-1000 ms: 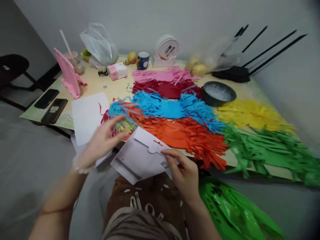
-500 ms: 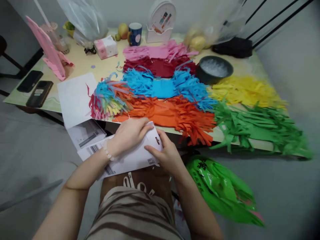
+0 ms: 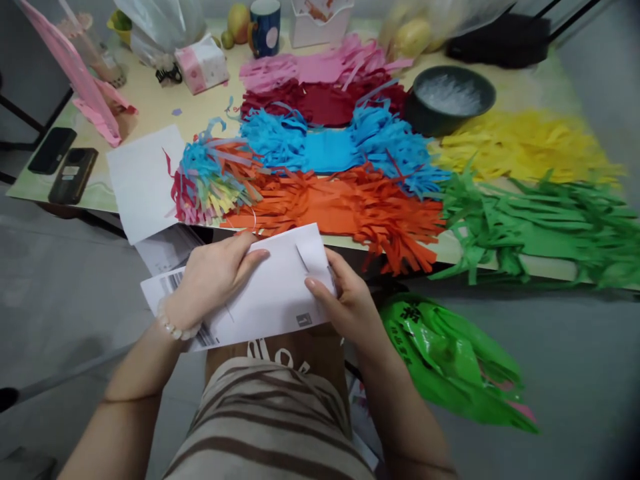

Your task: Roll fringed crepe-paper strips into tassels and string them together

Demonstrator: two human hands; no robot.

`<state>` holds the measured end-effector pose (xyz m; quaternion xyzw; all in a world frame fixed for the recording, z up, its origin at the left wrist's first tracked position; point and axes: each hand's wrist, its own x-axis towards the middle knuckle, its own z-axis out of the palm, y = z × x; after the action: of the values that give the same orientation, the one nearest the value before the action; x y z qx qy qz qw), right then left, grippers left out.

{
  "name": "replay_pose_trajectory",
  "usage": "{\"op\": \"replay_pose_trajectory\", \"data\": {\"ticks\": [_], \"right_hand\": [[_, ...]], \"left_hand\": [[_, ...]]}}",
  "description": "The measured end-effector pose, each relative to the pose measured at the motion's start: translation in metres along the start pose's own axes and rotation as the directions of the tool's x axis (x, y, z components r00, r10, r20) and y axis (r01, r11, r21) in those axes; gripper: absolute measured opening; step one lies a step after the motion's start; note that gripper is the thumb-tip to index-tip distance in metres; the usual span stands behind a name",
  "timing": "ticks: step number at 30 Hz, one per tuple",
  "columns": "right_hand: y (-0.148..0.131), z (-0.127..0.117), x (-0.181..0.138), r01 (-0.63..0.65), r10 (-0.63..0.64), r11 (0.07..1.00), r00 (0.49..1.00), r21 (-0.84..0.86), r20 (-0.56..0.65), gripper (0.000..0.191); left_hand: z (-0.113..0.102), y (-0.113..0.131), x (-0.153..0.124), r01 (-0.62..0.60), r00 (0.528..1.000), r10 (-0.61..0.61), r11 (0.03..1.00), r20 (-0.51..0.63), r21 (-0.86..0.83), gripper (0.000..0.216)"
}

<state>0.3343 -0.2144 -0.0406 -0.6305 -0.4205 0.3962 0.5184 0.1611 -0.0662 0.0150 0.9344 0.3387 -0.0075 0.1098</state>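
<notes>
Both hands hold a white printed sheet of paper (image 3: 273,293) just in front of the table's near edge, above my lap. My left hand (image 3: 213,277) grips its left part, thumb on top and fingers curled round the upper edge. My right hand (image 3: 345,300) pinches its right edge, where a corner is folded over. Just beyond the paper lie orange fringed paper (image 3: 350,213) and a small multicoloured fringe bundle (image 3: 213,183).
The table (image 3: 150,113) carries fringed paper in blue (image 3: 325,147), dark red, pink, yellow and green (image 3: 540,220), a dark bowl (image 3: 447,97), white sheets (image 3: 143,180), two phones (image 3: 63,163), a mug, a pink stand. A green plastic bag (image 3: 450,363) lies on the floor at right.
My left hand came back from the multicoloured bundle and took hold of the paper. The paper has been folded smaller and pulled toward my lap. The camera tilted down.
</notes>
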Motion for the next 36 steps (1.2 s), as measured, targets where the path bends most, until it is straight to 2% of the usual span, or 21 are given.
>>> {"op": "replay_pose_trajectory", "data": {"ticks": [8, 14, 20, 24, 26, 30, 33, 36], "right_hand": [[-0.009, -0.003, -0.002, -0.02, 0.014, 0.992, 0.999, 0.122, 0.053, 0.036], [-0.001, -0.006, 0.0, -0.131, 0.088, 0.958, 0.981, 0.254, 0.174, 0.037], [0.003, -0.019, 0.0, -0.052, 0.024, 0.993, 0.967, 0.102, 0.253, 0.039], [0.005, -0.021, 0.012, 0.017, -0.012, 1.0, 0.969, -0.016, 0.245, 0.035], [0.004, -0.014, 0.02, 0.005, 0.007, 0.999, 0.966, -0.045, 0.26, 0.031], [-0.007, 0.007, 0.028, 0.027, 0.027, 0.988, 0.942, -0.155, 0.336, 0.025], [-0.012, 0.023, 0.03, 0.08, 0.025, 0.977, 0.875, -0.196, 0.484, 0.024], [-0.01, 0.045, 0.039, 0.198, -0.013, 0.948, 0.806, -0.25, 0.591, 0.036]], "left_hand": [[-0.009, -0.002, 0.001, -0.014, 0.998, 0.023, 0.99, 0.063, -0.137, 0.044], [-0.011, 0.001, 0.001, -0.014, 0.997, 0.025, 0.99, 0.079, -0.14, 0.042], [-0.006, 0.004, -0.005, 0.017, 0.997, -0.005, 0.986, 0.074, -0.165, 0.043], [-0.005, 0.004, -0.005, 0.042, 0.996, -0.021, 0.967, 0.086, -0.251, 0.043], [-0.005, 0.004, -0.002, 0.012, 0.997, 0.018, 0.927, 0.078, -0.374, 0.042], [-0.001, -0.008, -0.004, -0.002, 0.998, 0.037, 0.769, 0.041, -0.639, 0.032], [0.002, -0.031, -0.021, 0.085, 0.996, -0.052, 0.659, 0.068, -0.747, 0.032], [0.007, -0.062, -0.05, 0.129, 0.985, -0.17, 0.583, 0.035, -0.802, 0.033]]}}
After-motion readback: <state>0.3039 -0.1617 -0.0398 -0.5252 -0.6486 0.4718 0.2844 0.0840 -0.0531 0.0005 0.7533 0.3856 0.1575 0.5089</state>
